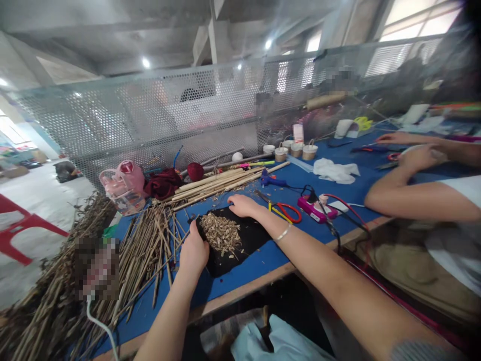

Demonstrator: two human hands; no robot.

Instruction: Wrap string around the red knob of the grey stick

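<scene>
A black cloth lies on the blue table with a heap of pale, dry plant chips on it. My left hand is closed on the cloth's left edge, thumb uppermost. At the far edge, my right hand pinches the cloth, its fingertips partly hidden. Right of the cloth lie red-handled scissors, near my right wrist. Many thin dry stalks are spread on the table to the left of my left hand.
Behind the cloth lie peeled sticks, a dark red yarn ball and a blue glue gun. A purple power strip with cables sits right. White cups stand farther back. A co-worker's arms rest at the right.
</scene>
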